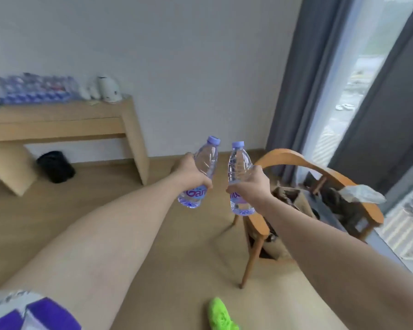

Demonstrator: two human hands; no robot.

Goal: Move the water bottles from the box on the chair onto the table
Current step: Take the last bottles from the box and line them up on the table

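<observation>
Mid-carry: my left hand [193, 172] and right hand [253, 184] each wrap a clear plastic purple-capped water bottle [202, 173] [239, 177], cardboard box [289, 203] behind right, next walk to the far-left light wooden table [57, 115].

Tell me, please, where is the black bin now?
In the head view the black bin stands on the floor at the far left, under the wooden table and against the wall, well away from both hands and the chair.
</observation>
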